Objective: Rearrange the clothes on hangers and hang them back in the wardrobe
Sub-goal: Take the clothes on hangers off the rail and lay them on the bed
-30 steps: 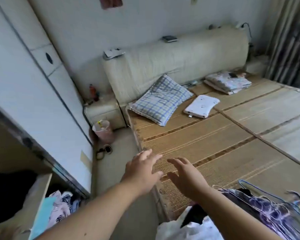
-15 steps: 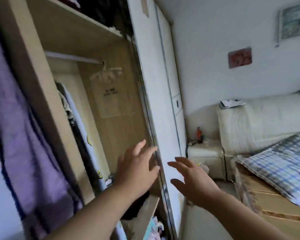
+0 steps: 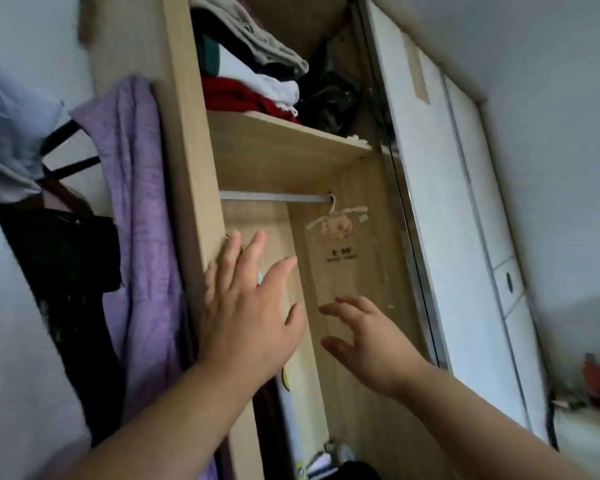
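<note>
Both grips empty, left hand and right hand spread open before the light wooden wardrobe, its horizontal silver rail above them, purple hanging garment outside the wardrobe's left edge, nearest left hand.

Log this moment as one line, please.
left hand: grip open, empty | right hand: grip open, empty | rail: one small hanger | stage: hands up at open wardrobe
</note>
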The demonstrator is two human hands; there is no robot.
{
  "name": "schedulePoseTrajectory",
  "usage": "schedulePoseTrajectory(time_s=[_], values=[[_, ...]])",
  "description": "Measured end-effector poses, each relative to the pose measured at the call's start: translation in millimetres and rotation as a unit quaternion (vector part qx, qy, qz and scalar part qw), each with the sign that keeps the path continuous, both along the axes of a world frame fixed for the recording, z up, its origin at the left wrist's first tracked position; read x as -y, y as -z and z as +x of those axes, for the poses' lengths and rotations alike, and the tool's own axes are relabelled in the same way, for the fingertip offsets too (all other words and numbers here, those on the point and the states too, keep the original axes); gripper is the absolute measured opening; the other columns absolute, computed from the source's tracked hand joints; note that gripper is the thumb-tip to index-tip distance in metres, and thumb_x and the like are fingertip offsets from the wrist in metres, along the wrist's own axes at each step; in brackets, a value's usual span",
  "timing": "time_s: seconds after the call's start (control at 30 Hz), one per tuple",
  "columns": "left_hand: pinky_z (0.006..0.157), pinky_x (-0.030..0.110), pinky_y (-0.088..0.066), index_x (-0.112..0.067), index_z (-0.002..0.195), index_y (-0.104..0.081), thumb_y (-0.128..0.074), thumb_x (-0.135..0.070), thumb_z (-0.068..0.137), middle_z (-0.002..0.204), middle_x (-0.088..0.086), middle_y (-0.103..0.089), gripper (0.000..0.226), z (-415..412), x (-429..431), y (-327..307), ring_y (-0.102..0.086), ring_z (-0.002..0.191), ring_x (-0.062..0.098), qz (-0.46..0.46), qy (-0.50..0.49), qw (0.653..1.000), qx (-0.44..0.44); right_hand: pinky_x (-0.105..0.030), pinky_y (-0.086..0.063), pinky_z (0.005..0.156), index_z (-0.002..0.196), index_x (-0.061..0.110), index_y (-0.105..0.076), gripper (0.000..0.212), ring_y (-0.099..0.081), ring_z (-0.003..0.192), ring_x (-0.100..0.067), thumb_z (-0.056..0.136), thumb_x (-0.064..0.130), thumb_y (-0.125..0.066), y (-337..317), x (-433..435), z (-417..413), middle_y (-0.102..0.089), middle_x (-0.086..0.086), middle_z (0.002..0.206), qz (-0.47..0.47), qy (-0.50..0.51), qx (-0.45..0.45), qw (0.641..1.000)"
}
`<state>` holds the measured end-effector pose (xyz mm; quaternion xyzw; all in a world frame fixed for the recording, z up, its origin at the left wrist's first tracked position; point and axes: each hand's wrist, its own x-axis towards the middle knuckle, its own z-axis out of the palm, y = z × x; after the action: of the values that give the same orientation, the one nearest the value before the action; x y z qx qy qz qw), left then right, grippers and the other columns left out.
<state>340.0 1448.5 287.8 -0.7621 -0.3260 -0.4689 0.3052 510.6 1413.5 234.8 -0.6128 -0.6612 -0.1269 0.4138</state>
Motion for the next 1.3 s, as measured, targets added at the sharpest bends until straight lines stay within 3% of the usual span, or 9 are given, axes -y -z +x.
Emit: schedulePoseTrajectory(time_s=[0.13,0.33,0.5,0.63,0.77,1.0,1.1,1.17,1.3], values=[[0.113,0.052,-0.015,-0.032,0.130,-0.051,-0.055,-0.045,0.073,0.154,0.003,-0.028,0.059,0.1,-12.9,-46.7,-0.009,0.146,0.023,0.002,-0.090,0.995,0.037,-0.026,-0.036,0.106,0.136,0.040,-0.039,0.049,-0.042,0.128,-0.011,0.090,0.045,-0.053,-27.7,-37.3,24.7,-0.032,0.011,0.146,-0.001,-0.062,0.029,0.998],[0.116,0.045,-0.012,-0.025,0.144,-0.036,-0.058,-0.026,0.084,0.158,0.006,-0.013,0.064,7.8,-19.8,-88.7,0.002,0.147,0.023,0.041,-0.178,0.981,0.067,-0.023,-0.039,0.096,0.135,0.035,-0.044,0.049,-0.050,0.119,-0.013,0.088,0.045,-0.057,-76.1,-85.9,42.1,-0.045,0.005,0.137,-0.007,-0.146,0.022,0.989],[0.116,0.043,-0.020,-0.008,0.149,-0.017,-0.044,-0.019,0.075,0.157,0.021,-0.002,0.080,14.4,-23.0,-90.3,-0.007,0.145,0.033,0.051,-0.223,0.962,0.151,-0.019,-0.038,0.081,0.130,0.027,-0.051,0.045,-0.057,0.110,-0.014,0.089,0.043,-0.056,-114.7,-129.7,27.7,-0.059,0.004,0.125,-0.014,-0.209,-0.025,0.978],[0.100,0.047,-0.042,0.004,0.143,-0.027,-0.043,-0.023,0.072,0.151,0.028,-0.021,0.078,13.9,-30.4,-83.9,-0.032,0.137,0.040,0.098,-0.241,0.951,0.168,-0.023,-0.041,0.088,0.130,0.020,-0.053,0.047,-0.057,0.111,-0.019,0.090,0.043,-0.056,-134.0,-166.0,12.6,-0.064,-0.001,0.120,-0.023,-0.234,-0.041,0.971],[0.075,0.040,-0.051,-0.007,0.145,-0.031,-0.063,-0.007,0.065,0.150,0.017,-0.030,0.086,17.6,-29.7,-85.1,-0.048,0.126,0.036,0.086,-0.256,0.939,0.214,-0.025,-0.041,0.093,0.132,0.017,-0.051,0.050,-0.056,0.115,-0.020,0.089,0.041,-0.057,-142.7,-195.7,0.4,-0.061,-0.004,0.124,-0.052,-0.261,-0.075,0.961],[0.075,0.034,-0.041,-0.024,0.150,-0.014,-0.058,-0.015,0.075,0.155,0.004,-0.014,0.087,23.5,-25.1,-85.6,-0.042,0.127,0.027,0.062,-0.287,0.926,0.238,-0.026,-0.043,0.091,0.126,0.011,-0.056,0.039,-0.056,0.114,-0.025,0.088,0.019,-0.054,-153.1,-228.1,-5.7,-0.063,-0.008,0.122,-0.039,-0.243,-0.090,0.965],[0.078,0.037,-0.045,-0.024,0.150,-0.013,-0.058,-0.016,0.075,0.155,0.002,-0.014,0.088,23.9,-25.1,-86.5,-0.041,0.128,0.026,0.056,-0.293,0.925,0.235,-0.031,-0.049,0.080,0.110,0.002,-0.062,0.028,-0.060,0.099,-0.031,0.086,0.012,-0.051,-162.6,-243.9,-4.2,-0.066,-0.016,0.110,-0.056,-0.220,-0.082,0.970],[0.080,0.039,-0.046,-0.025,0.150,-0.014,-0.058,-0.016,0.075,0.154,0.002,-0.015,0.088,23.5,-25.5,-87.0,-0.041,0.127,0.026,0.058,-0.296,0.924,0.237,-0.028,-0.042,0.067,0.092,0.004,-0.059,0.013,-0.054,0.082,-0.029,0.087,0.014,-0.051,-167.2,-255.6,-5.3,-0.064,-0.013,0.097,-0.073,-0.197,-0.059,0.976],[0.084,0.040,-0.046,-0.025,0.150,-0.015,-0.057,-0.016,0.073,0.154,0.003,-0.016,0.088,21.9,-27.4,-85.8,-0.036,0.131,0.025,0.063,-0.290,0.924,0.240,-0.026,-0.035,0.062,0.077,0.003,-0.052,0.014,-0.049,0.074,-0.032,0.087,0.012,-0.050,-172.0,-269.8,-4.3,-0.053,-0.010,0.070,-0.060,-0.178,-0.112,0.976]])
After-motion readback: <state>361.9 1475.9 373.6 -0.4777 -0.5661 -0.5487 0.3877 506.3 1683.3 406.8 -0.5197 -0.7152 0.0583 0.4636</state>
